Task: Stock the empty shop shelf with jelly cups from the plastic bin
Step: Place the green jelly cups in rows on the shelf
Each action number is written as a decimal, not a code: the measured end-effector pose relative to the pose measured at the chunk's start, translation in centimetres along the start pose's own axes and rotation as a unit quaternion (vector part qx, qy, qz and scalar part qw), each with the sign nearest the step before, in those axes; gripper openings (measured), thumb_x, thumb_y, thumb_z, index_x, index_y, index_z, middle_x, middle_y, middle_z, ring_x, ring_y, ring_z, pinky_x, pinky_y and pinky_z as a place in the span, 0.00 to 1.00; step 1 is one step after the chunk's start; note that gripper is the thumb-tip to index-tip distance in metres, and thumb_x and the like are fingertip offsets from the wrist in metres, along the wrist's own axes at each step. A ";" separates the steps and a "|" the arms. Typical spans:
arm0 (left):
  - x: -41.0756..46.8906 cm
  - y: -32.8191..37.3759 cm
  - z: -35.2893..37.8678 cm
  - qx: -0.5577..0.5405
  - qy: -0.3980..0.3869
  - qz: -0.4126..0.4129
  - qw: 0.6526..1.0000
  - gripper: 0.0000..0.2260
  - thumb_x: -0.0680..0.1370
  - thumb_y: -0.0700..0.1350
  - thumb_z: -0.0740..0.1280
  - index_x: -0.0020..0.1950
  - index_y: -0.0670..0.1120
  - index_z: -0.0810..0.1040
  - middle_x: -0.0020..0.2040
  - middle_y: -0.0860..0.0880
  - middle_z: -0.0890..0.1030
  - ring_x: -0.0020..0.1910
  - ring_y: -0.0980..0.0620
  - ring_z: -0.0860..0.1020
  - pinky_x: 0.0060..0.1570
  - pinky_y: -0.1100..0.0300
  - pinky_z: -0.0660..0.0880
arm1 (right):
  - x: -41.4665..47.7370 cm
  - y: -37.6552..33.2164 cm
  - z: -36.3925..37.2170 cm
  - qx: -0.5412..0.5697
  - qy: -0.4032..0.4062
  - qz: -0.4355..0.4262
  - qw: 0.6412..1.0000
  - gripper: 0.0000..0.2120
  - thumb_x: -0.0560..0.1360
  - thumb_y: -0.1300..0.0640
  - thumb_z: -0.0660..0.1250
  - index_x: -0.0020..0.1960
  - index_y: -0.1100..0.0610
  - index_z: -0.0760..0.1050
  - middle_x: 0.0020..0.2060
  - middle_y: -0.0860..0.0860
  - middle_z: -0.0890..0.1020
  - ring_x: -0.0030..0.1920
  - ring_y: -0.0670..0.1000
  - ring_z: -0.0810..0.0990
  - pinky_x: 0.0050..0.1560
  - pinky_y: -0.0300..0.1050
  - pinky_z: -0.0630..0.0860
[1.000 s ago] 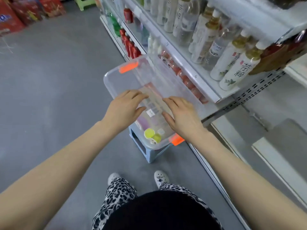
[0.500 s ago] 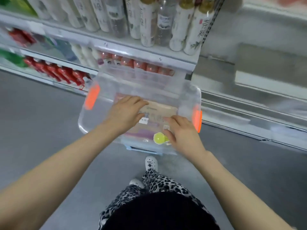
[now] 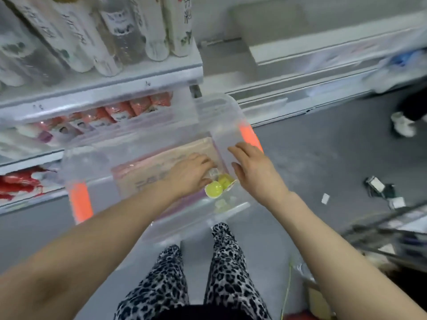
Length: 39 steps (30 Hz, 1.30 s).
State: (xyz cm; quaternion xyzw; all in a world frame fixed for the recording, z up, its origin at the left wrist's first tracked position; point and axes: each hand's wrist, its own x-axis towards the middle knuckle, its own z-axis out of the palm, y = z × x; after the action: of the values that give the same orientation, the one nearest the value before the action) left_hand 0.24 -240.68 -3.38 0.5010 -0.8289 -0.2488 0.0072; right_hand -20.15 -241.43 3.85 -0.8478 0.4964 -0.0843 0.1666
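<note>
Closely, the left hand (image 3: 187, 175) and right hand (image 3: 257, 175) flank jelly cups (image 3: 215, 190).

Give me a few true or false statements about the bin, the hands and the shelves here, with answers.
1. The bin has orange clips at both ends. True.
2. The jelly cups in the bin are red. False: they are yellow-green.
3. The left hand reaches into the bin. True.
4. The right hand holds a bottle. False: it holds nothing, fingers straight.
5. The top shelf is bare. False: bottles stand on it.
</note>
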 end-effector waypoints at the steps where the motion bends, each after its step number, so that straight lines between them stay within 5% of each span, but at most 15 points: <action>1: 0.7 0.0 1.2 -0.010 -0.016 0.022 1.000 0.21 0.75 0.53 0.70 0.66 0.47 0.75 0.62 0.46 0.76 0.61 0.42 0.73 0.60 0.51 0.71 | 0.0 -0.2 0.2 0.000 0.021 0.011 1.000 0.18 0.75 0.57 0.56 0.58 0.64 0.77 0.53 0.60 0.79 0.48 0.64 0.79 0.46 0.53 0.79; 6: 3.1 1.0 6.1 -0.019 -0.080 0.104 0.991 0.25 0.79 0.57 0.63 0.75 0.51 0.65 0.74 0.47 0.66 0.71 0.44 0.64 0.69 0.53 0.61 | 0.3 -1.0 1.3 -0.020 0.043 0.054 0.997 0.17 0.72 0.63 0.63 0.60 0.65 0.77 0.55 0.61 0.79 0.49 0.65 0.79 0.49 0.55 0.78; 10: 4.2 0.9 7.1 0.032 -0.083 0.149 0.985 0.19 0.80 0.55 0.61 0.71 0.57 0.70 0.73 0.50 0.65 0.70 0.47 0.65 0.69 0.54 0.61 | 0.4 -1.2 1.5 -0.030 0.040 0.069 0.996 0.17 0.72 0.64 0.65 0.60 0.64 0.76 0.55 0.60 0.79 0.49 0.64 0.79 0.51 0.54 0.77; 15: 3.5 -2.8 4.9 -0.005 -0.087 0.055 0.995 0.24 0.74 0.64 0.65 0.66 0.54 0.73 0.69 0.48 0.67 0.67 0.45 0.67 0.66 0.55 0.63 | 0.9 -2.0 2.3 -0.046 0.045 0.098 0.993 0.16 0.72 0.64 0.67 0.59 0.63 0.78 0.54 0.59 0.80 0.50 0.62 0.80 0.50 0.51 0.77; 20: 0.3 -8.1 2.8 -0.071 -0.109 -0.062 0.990 0.43 0.64 0.67 0.73 0.75 0.53 0.63 0.70 0.45 0.64 0.65 0.41 0.69 0.67 0.51 0.66 | 3.6 -4.0 4.8 -0.031 -0.116 0.169 0.978 0.22 0.75 0.61 0.67 0.69 0.61 0.71 0.57 0.60 0.77 0.56 0.64 0.76 0.54 0.53 0.73; 25: -2.3 -11.6 2.7 -0.075 -0.072 -0.135 0.985 0.30 0.72 0.49 0.74 0.71 0.46 0.68 0.68 0.43 0.68 0.62 0.40 0.74 0.62 0.53 0.70 | 6.2 -6.1 9.8 -0.040 -0.322 0.245 0.914 0.27 0.73 0.49 0.70 0.67 0.58 0.69 0.59 0.59 0.76 0.59 0.60 0.77 0.57 0.49 0.73; 29: -2.8 -12.0 2.8 -0.087 -0.078 -0.184 0.976 0.22 0.74 0.51 0.71 0.64 0.48 0.69 0.59 0.43 0.73 0.56 0.40 0.77 0.56 0.49 0.74 | 6.2 -6.8 12.9 -0.049 -0.387 0.246 0.887 0.32 0.73 0.46 0.71 0.71 0.55 0.65 0.61 0.55 0.77 0.62 0.56 0.76 0.58 0.47 0.73; 35: -2.9 -11.7 2.5 -0.132 -0.090 -0.251 0.955 0.19 0.72 0.49 0.71 0.60 0.51 0.68 0.56 0.43 0.75 0.54 0.42 0.77 0.54 0.49 0.75 | 7.0 -6.8 12.3 -0.023 -0.329 0.257 0.909 0.32 0.76 0.49 0.68 0.72 0.63 0.62 0.65 0.61 0.71 0.64 0.59 0.74 0.62 0.47 0.70; 39: -3.0 -10.2 0.9 -0.215 -0.055 -0.274 0.936 0.17 0.73 0.50 0.71 0.58 0.50 0.70 0.50 0.47 0.78 0.50 0.44 0.78 0.40 0.57 0.73 | 6.8 -6.5 9.5 0.057 -0.187 0.301 0.933 0.26 0.73 0.58 0.68 0.68 0.62 0.66 0.64 0.60 0.71 0.61 0.62 0.75 0.57 0.48 0.70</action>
State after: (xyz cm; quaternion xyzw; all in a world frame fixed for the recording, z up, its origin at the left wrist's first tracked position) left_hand 9.95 -241.64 -7.79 0.6808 -0.5853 -0.4404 0.0004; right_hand -8.54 -242.53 -2.76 -0.6484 0.6822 0.1016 0.3222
